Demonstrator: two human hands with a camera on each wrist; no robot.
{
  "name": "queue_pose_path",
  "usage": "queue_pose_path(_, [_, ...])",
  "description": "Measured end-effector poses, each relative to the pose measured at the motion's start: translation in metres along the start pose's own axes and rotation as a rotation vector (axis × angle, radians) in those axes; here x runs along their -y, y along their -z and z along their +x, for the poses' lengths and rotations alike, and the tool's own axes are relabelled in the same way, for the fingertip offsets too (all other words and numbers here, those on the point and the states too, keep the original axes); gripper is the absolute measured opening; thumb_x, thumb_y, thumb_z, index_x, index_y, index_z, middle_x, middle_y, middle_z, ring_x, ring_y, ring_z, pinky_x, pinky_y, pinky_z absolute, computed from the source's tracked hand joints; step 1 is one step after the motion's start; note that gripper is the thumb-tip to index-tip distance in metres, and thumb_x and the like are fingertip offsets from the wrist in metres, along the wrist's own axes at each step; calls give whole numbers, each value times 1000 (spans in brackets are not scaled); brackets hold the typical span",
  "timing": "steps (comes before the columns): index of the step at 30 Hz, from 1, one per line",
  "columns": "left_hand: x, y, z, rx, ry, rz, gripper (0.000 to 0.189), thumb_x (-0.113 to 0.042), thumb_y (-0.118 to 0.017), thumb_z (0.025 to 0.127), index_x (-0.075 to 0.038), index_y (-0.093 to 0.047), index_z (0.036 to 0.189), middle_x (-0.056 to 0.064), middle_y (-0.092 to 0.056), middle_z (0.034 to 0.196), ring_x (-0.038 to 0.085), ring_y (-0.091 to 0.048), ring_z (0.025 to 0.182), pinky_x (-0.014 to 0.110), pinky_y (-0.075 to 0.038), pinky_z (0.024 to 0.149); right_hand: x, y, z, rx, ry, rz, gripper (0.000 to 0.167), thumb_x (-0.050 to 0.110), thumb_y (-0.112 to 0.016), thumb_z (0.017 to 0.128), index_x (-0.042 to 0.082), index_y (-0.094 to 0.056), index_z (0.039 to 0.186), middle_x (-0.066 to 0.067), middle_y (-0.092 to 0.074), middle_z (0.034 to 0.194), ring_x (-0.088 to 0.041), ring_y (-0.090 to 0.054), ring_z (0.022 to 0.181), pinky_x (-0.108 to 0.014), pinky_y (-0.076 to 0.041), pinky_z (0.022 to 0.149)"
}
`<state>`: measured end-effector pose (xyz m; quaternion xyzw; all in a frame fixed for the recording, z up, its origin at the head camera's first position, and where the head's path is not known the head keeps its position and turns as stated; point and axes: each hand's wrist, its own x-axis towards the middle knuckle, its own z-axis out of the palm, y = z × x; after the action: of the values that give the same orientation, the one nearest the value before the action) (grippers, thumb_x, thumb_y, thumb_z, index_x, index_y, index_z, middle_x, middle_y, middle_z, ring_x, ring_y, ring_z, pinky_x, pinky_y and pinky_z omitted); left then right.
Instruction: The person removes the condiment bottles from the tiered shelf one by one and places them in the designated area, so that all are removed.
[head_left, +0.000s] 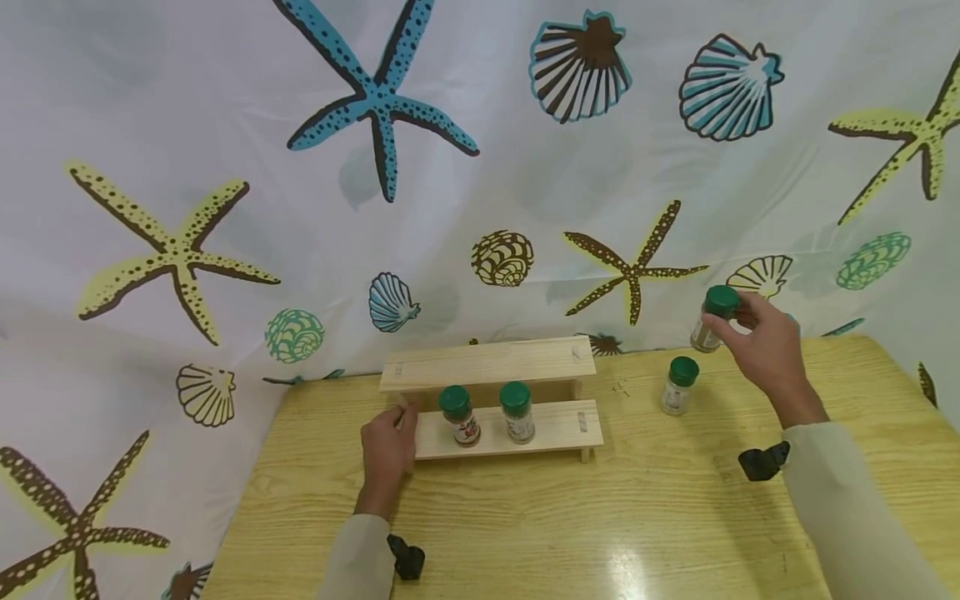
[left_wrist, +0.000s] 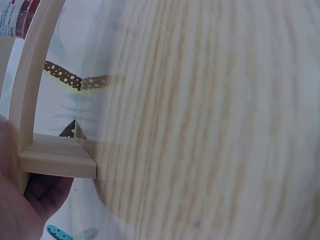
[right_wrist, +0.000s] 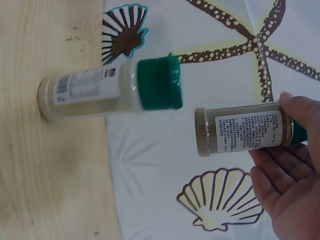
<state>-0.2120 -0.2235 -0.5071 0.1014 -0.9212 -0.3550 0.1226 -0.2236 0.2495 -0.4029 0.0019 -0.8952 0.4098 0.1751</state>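
Note:
In the head view my right hand (head_left: 769, 346) holds a spice jar (head_left: 707, 335) with a green cap, raised off the table. Its brown contents and printed label show in the right wrist view, where thumb and fingers pinch the spice jar (right_wrist: 245, 129) near the cap. A second green-capped spice jar (head_left: 675, 396) stands on the table just below it. My left hand (head_left: 386, 446) grips the left end of a two-tier wooden rack (head_left: 435, 446). Two more green-capped jars, a left one (head_left: 462, 425) and a right one (head_left: 519, 423), stand upright on its lower tier.
The rack's upper tier (head_left: 487, 363) lies behind and above the lower one. Behind the wooden table (head_left: 540, 517) hangs a white cloth (head_left: 450, 200) printed with starfish and shells, close to the rack's back.

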Motion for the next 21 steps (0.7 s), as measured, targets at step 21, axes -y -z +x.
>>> queue_pose_path(21, [1,-1,-1,-6,2,-21,40,-34,-48,99,-2,-70,108,19,-71,99,25,-64,77,45,-53,77,-49,-8,-26,38,-91,-26,59,40,-56,94,-4,-47,132,-29,-57,120,-46,-51,115,-58,-42,94])
